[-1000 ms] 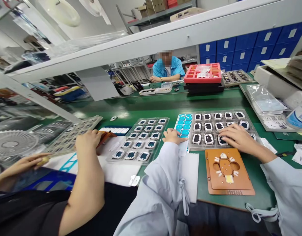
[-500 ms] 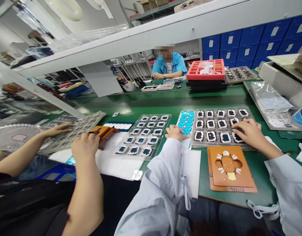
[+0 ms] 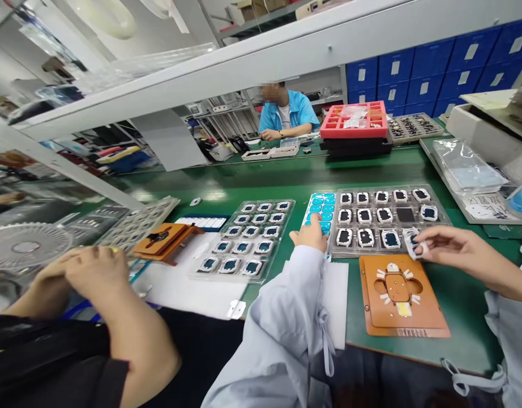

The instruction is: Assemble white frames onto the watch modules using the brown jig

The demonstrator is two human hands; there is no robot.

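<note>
One white-framed part (image 3: 410,241) is between the fingertips of the right hand (image 3: 451,248), held tilted just over the far right corner of the orange block (image 3: 398,290). That hand is closed to a pinch, thumb and fingers meeting at the part's right edge. Beyond the orange block lies a see-through tray (image 3: 355,207) with three rows of pockets; most carry parts like the held one, and one pocket shows just a dark square (image 3: 405,215).

The left hand (image 3: 312,235) rests on the sticker sheet (image 3: 326,208), beyond the orange block and to its left. Its index finger stretches forward over the blue stickers and the other fingers look curled; whether they have hold of anything, I cannot tell. A white pad (image 3: 338,306) lies just left of the orange block.

Farther left of the orange block is a second tray (image 3: 255,238) of dark-centred parts, then a brown stand (image 3: 159,241). Farthest left, a co-worker's hands (image 3: 93,272) are together, their contents hidden. Well beyond the orange block, a person in a blue shirt (image 3: 303,107) is near a red tray (image 3: 354,131).
</note>
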